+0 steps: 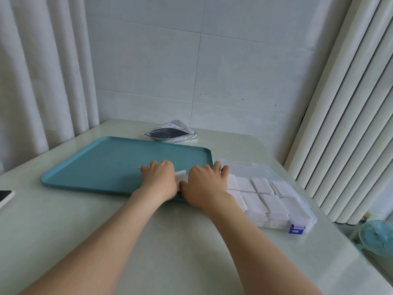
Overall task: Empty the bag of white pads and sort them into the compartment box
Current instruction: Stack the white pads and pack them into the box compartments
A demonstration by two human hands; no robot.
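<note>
Both my hands lie on the near right corner of the teal tray (102,165). My left hand (159,179) and my right hand (204,184) have curled fingers around a small stack of white pads (181,173) that shows between them. The clear compartment box (297,201) lies right of the tray, its cells filled with white pads (262,186). Its lid is open toward the back and a blue latch (296,228) sits at its near corner. The opened bag (171,133) lies flat behind the tray near the wall.
A phone (5,199) lies at the left table edge. A small blue fan (378,237) stands below the table's right side, next to a white radiator (350,124). Curtains hang at the left. The pale tabletop (170,241) stretches toward me.
</note>
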